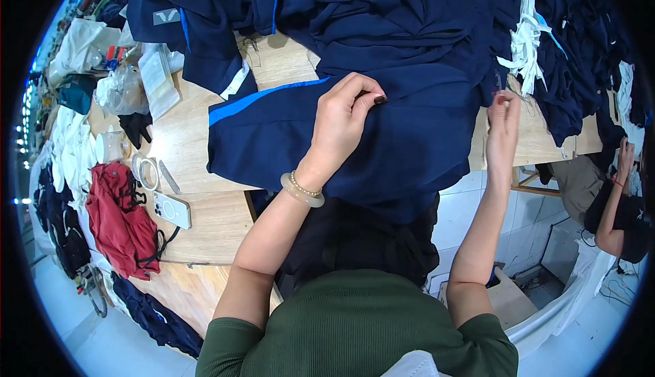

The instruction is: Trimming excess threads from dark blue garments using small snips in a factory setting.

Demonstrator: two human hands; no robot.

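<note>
A navy garment (416,131) with a bright blue side stripe lies spread over the front edge of the table, partly over my lap. My left hand (341,118), with a bracelet and a bangle at the wrist, rests on it, thumb and forefinger pinched together at a crease in the cloth. Whether a thread is also between those fingertips is too small to see. Off the garment's right edge, my right hand (503,121) is raised with its fingers closed round a small thin tool that looks like thread snips (498,83); its tip points away from me.
A heap of navy garments (402,22) covers the far side, with white strips (525,36) on its right part. To the left are a phone (170,210), tape rolls (147,172), a red bag (119,220) and plastic packets (160,80). Another person (614,206) sits at right.
</note>
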